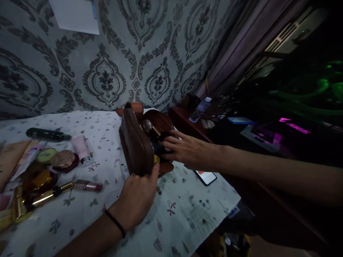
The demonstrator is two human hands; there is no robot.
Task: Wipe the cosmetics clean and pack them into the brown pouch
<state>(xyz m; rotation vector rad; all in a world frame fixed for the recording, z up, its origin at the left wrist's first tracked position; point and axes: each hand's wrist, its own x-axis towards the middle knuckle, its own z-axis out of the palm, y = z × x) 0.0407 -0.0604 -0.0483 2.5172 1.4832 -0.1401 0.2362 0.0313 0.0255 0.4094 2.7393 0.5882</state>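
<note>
A brown leather-like makeup bag [135,139] stands unzipped on the patterned cloth. My left hand [138,192], with a dark band at its wrist, grips the near end of the bag by its rim. From the right, my right hand [179,150] reaches into the opening, fingers apart, its thumb hidden. Its fingertips are beside a dark rounded item [164,135]; I cannot tell whether they touch it. Also inside the bag are a small round container [146,125] and a yellow item [157,159]. The depth of the bag is in shadow.
Left on the cloth lie a dark green bottle [45,134], a pink tube [81,149], a compact [63,159], a lip gloss tube [88,185] and several other cosmetics. A phone [205,177] lies near the table's right edge. Beyond stands a clear plastic bottle [200,110].
</note>
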